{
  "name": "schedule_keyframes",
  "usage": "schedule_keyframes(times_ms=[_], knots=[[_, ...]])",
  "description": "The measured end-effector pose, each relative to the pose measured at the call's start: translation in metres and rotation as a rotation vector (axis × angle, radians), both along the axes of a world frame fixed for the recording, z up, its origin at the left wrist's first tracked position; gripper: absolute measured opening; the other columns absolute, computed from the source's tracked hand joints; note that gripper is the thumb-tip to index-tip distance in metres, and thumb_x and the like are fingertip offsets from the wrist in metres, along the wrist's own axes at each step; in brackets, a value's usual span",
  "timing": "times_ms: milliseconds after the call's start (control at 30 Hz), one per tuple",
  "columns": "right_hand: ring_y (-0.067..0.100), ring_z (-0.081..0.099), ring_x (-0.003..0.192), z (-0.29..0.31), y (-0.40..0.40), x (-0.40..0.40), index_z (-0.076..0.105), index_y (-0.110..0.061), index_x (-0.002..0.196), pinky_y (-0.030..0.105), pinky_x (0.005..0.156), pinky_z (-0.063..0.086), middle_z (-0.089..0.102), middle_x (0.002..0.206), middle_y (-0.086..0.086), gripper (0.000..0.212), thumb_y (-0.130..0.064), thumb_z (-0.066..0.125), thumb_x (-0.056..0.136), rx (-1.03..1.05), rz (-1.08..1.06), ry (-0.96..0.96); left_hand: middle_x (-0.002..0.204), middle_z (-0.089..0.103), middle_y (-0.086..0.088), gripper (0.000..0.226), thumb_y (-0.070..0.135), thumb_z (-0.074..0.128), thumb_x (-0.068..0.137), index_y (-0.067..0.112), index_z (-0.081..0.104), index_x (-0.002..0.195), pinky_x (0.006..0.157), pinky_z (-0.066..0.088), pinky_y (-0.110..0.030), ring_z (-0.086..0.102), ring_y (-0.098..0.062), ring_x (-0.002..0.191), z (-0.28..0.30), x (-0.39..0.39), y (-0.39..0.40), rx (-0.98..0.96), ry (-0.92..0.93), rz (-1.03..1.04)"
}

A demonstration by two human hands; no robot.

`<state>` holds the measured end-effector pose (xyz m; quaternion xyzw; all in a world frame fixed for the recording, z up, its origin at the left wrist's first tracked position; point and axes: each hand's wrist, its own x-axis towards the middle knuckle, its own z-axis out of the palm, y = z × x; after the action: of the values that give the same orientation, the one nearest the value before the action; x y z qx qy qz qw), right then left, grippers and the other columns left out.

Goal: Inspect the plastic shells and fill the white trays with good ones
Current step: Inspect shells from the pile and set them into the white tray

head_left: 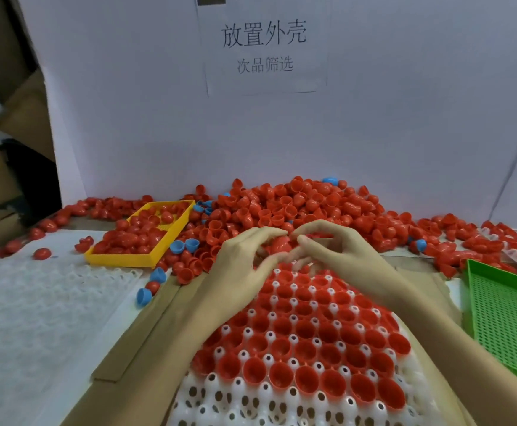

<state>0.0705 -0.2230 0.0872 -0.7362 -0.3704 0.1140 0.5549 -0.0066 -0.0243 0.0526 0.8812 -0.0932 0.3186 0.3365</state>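
Observation:
A white tray (217, 404) lies in front of me, most of its cups holding red shells (303, 333) with their open side up; the nearest rows are bare. Behind it spreads a big heap of loose red shells (288, 204). My left hand (245, 259) and my right hand (334, 247) meet at the tray's far edge, fingers curled together around red shells (278, 245). Motion blur hides the fingertips, so the exact hold is unclear.
A yellow mesh basket (171, 238) with red shells sits at the left of the heap. A few blue shells (183, 245) lie beside it. Stacked white trays (45, 290) are at far left, a green mesh basket (503, 312) at right. A white board stands behind.

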Motion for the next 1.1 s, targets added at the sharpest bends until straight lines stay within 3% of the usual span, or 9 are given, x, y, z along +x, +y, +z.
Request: schedule_keyframes(times_ms=[100, 200, 333, 400, 467, 633, 767, 933, 1100], knots=[[0.028, 0.076, 0.091, -0.006, -0.007, 0.008, 0.066, -0.014, 0.120, 0.040, 0.084, 0.062, 0.078, 0.100, 0.010, 0.025, -0.030, 0.058, 0.102, 0.034, -0.049, 0.044, 0.115, 0.068, 0.011, 0.033, 0.019, 0.075, 0.095, 0.025, 0.070, 0.127, 0.081, 0.049, -0.006, 0.063, 0.006, 0.093, 0.009, 0.001, 0.032, -0.074, -0.054, 0.200], [0.026, 0.076, 0.088, -0.012, -0.021, 0.018, 0.073, -0.019, 0.111, 0.031, 0.078, 0.063, 0.078, 0.097, 0.009, 0.021, -0.032, 0.060, 0.101, 0.015, -0.092, 0.034, 0.129, 0.068, -0.008, 0.040, 0.012, 0.069, 0.098, 0.016, 0.065, 0.138, 0.100, 0.051, -0.028, 0.066, -0.020, 0.113, 0.011, -0.004, 0.080, -0.038, -0.111, 0.524], [0.029, 0.076, 0.082, -0.022, -0.035, 0.044, 0.073, -0.015, 0.104, 0.030, 0.069, 0.062, 0.079, 0.089, 0.008, 0.014, -0.022, 0.061, 0.103, -0.037, -0.236, 0.004, 0.168, 0.020, -0.025, 0.072, 0.025, 0.064, 0.102, 0.013, 0.028, 0.163, 0.125, 0.024, -0.052, 0.017, -0.039, 0.157, -0.004, -0.010, 0.115, 0.140, 0.293, 0.805], [0.026, 0.075, 0.080, -0.031, -0.038, 0.063, 0.072, -0.017, 0.101, 0.036, 0.072, 0.063, 0.078, 0.084, 0.004, 0.013, -0.013, 0.060, 0.103, -0.139, -0.388, -0.089, 0.169, 0.017, -0.023, 0.070, 0.025, 0.064, 0.102, 0.008, 0.031, 0.161, 0.124, 0.023, -0.054, 0.015, -0.038, 0.158, -0.007, -0.009, 0.113, 0.196, 0.325, 0.792], [0.021, 0.073, 0.083, -0.040, -0.039, 0.084, 0.071, -0.019, 0.101, 0.040, 0.080, 0.062, 0.076, 0.089, 0.000, 0.014, -0.010, 0.060, 0.101, -0.290, -0.538, -0.238, 0.164, 0.032, -0.024, 0.057, 0.020, 0.066, 0.100, 0.002, 0.048, 0.151, 0.120, 0.029, -0.054, 0.029, -0.040, 0.152, -0.004, -0.005, 0.102, 0.234, 0.232, 0.730], [0.024, 0.069, 0.103, -0.047, -0.031, 0.121, 0.070, -0.016, 0.117, 0.033, 0.092, 0.051, 0.074, 0.112, 0.007, 0.026, -0.003, 0.064, 0.096, -0.420, -0.642, -0.438, 0.132, 0.064, -0.015, 0.023, 0.016, 0.072, 0.095, 0.004, 0.074, 0.114, 0.105, 0.045, -0.049, 0.056, -0.035, 0.126, -0.001, 0.003, 0.060, 0.300, 0.074, 0.543], [0.018, 0.067, 0.105, -0.041, -0.017, 0.137, 0.074, -0.017, 0.117, 0.034, 0.097, 0.052, 0.073, 0.119, 0.000, 0.027, -0.017, 0.078, 0.090, -0.362, -0.588, -0.435, 0.115, 0.068, -0.009, 0.011, 0.017, 0.076, 0.092, 0.007, 0.077, 0.098, 0.093, 0.053, -0.046, 0.061, -0.030, 0.112, -0.003, 0.003, 0.042, 0.371, -0.013, 0.455], [0.016, 0.068, 0.092, -0.046, -0.004, 0.144, 0.076, -0.017, 0.089, 0.037, 0.090, 0.057, 0.074, 0.095, 0.000, 0.008, -0.012, 0.082, 0.085, -0.324, -0.613, -0.413, 0.104, 0.067, -0.005, 0.009, 0.016, 0.081, 0.087, 0.009, 0.077, 0.092, 0.081, 0.058, -0.041, 0.064, -0.025, 0.100, -0.005, 0.005, 0.040, 0.407, -0.074, 0.429], [0.021, 0.068, 0.099, -0.054, -0.005, 0.143, 0.074, -0.011, 0.100, 0.035, 0.091, 0.056, 0.073, 0.103, 0.005, 0.014, -0.006, 0.078, 0.087, -0.393, -0.609, -0.447, 0.101, 0.067, -0.002, 0.006, 0.016, 0.081, 0.087, 0.011, 0.077, 0.090, 0.076, 0.059, -0.038, 0.062, -0.022, 0.097, -0.006, 0.005, 0.040, 0.396, -0.069, 0.411]])
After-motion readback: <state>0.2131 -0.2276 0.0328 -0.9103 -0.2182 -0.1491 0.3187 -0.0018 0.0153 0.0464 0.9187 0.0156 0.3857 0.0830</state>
